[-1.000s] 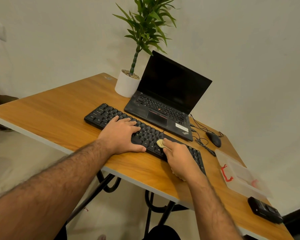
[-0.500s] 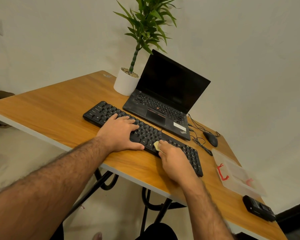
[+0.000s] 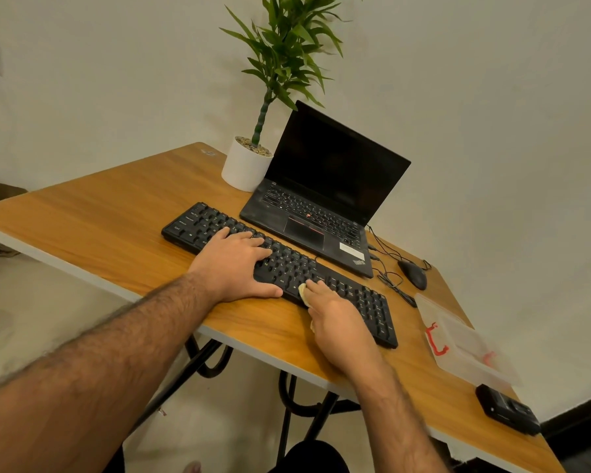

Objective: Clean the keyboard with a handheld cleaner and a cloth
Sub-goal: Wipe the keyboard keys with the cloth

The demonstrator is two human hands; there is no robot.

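Note:
A black keyboard (image 3: pixel 355 295) lies slanted across the wooden table (image 3: pixel 93 230). My left hand (image 3: pixel 234 268) rests flat on its middle keys, fingers straight, thumb along the front edge. My right hand (image 3: pixel 338 322) holds a small pale yellow cloth (image 3: pixel 303 293) pressed against the keys just right of the left thumb; most of the cloth is hidden under the palm. A black handheld device (image 3: pixel 507 413) sits near the table's right front corner.
An open black laptop (image 3: pixel 321 199) stands behind the keyboard, with a white potted plant (image 3: pixel 248 167) at its left. A black mouse (image 3: pixel 413 274) and cables lie to the right. A clear plastic box with red clasps (image 3: pixel 458 343) sits near the right edge.
My right hand with the cloth has slid a little leftward along the keys toward the left thumb. The left hand stays in place on the keyboard. The view shifted slightly.

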